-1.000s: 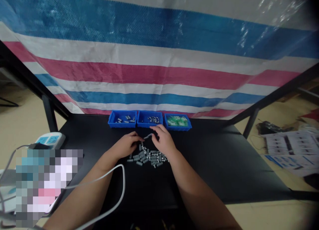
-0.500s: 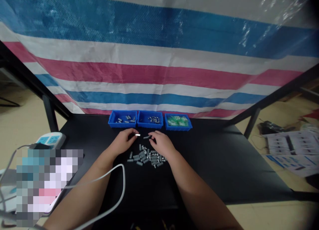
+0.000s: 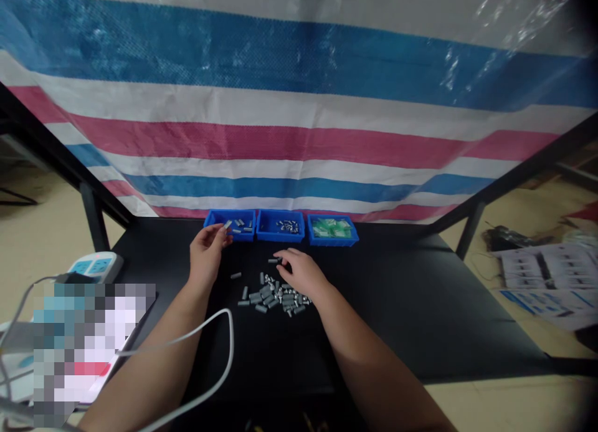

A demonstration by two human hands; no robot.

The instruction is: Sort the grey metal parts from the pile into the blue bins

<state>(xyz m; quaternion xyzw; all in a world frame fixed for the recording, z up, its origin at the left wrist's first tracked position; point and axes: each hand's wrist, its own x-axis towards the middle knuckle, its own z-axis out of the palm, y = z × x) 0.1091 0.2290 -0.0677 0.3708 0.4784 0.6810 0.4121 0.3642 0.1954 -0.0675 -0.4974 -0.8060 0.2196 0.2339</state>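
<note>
My left hand (image 3: 205, 255) is raised at the front of the left blue bin (image 3: 206, 220), pinching a small silvery metal cylinder (image 3: 227, 224) at its rim. Several similar cylinders lie inside that bin. Just above the table, my right hand (image 3: 303, 271) has its thumb and fingers closed round the dark end of a small grey cylinder (image 3: 272, 260); its fingertips are partly hidden. A loose pile of grey cylinders and shiny metal pieces (image 3: 267, 292) lies below and left of that hand. One separate grey cylinder (image 3: 236, 275) rests between the two hands.
Beside the left bin stand a middle blue bin (image 3: 266, 235) of small shiny parts and a right blue bin (image 3: 322, 240) with green-and-clear packets. A white cable (image 3: 230, 345) loops over my left forearm. At left sits a power strip (image 3: 100, 267); striped sheeting (image 3: 299, 145) hangs behind.
My left hand has moved left and away from me to the left bin with a metal cylinder. A grey cylinder now shows on the table where that hand was. The right hand has barely moved.
</note>
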